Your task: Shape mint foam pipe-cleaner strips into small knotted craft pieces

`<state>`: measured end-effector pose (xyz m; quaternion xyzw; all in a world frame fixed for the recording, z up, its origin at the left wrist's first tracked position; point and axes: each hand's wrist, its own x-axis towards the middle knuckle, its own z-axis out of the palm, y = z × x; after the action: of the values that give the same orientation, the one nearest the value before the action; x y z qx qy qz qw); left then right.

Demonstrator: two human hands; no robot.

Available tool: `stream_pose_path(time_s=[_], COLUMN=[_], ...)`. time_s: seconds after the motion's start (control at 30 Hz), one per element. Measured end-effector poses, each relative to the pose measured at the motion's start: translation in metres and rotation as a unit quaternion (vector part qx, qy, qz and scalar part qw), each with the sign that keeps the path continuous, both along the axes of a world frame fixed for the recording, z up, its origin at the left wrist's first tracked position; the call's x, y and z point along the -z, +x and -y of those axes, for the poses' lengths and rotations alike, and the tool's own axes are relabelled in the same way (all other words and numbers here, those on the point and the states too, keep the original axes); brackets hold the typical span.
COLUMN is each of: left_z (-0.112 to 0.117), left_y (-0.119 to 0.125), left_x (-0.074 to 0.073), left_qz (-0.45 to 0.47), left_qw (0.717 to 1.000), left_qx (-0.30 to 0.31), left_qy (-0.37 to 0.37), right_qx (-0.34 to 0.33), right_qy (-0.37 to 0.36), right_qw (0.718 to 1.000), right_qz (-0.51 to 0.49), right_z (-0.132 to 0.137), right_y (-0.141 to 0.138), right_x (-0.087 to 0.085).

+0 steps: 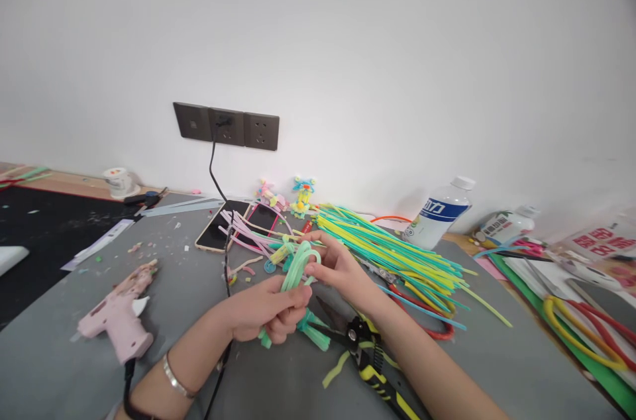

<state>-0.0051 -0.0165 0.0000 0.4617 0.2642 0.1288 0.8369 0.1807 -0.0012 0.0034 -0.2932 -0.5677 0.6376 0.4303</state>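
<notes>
My left hand (278, 309) is wrapped round a bent bundle of mint-green pipe cleaners (297, 266), whose cut ends poke out below the fist. The fingers of my right hand (335, 267) pinch the looped top of the same bundle. Just under my hands lies a short teal and green pipe cleaner bunch (315, 330). Beside it, below my right forearm, rest black and yellow shears (365, 354) with their blades apart. Behind my hands is a small yellow and teal pipe cleaner piece (281, 253).
Left stands a pink glue gun (116, 314) with a black cord. Long green and yellow pipe cleaners (392, 254) spread at the right, near a bottle (440, 211). Phones (223, 228) and small pipe cleaner figures (303, 195) sit toward the wall. Red-handled pliers (422, 320) lie at right.
</notes>
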Motion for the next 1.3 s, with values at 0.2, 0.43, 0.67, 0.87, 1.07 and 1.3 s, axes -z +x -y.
stream_pose_path(time_s=[0.2, 0.43, 0.67, 0.87, 1.07, 1.3], left_z=[0.003, 0.002, 0.002, 0.002, 0.002, 0.0], left_y=[-0.005, -0.005, -0.007, -0.009, -0.009, -0.007], left_x=[-0.007, -0.012, -0.007, -0.007, -0.008, -0.009], left_qz=[0.015, 0.008, 0.012, 0.018, 0.051, 0.054], left_qw=[0.988, 0.984, 0.974, 0.973, 0.981, 0.998], left_qx=[0.138, 0.152, 0.199, 0.2, 0.16, 0.014], left_qy=[-0.072, -0.094, -0.109, -0.113, -0.093, -0.02], right_qx=[-0.113, -0.181, -0.264, -0.26, -0.185, -0.099], right_qy=[0.007, -0.079, -0.16, -0.17, -0.136, -0.071], right_qw=[0.993, 0.98, 0.951, 0.95, 0.973, 0.991], right_qz=[0.032, 0.002, -0.021, -0.025, -0.034, -0.056], right_z=[0.003, 0.009, 0.013, 0.013, 0.012, 0.007], right_y=[0.007, 0.007, 0.009, 0.008, 0.005, 0.005], right_x=[-0.002, 0.0, -0.007, -0.006, -0.001, -0.001])
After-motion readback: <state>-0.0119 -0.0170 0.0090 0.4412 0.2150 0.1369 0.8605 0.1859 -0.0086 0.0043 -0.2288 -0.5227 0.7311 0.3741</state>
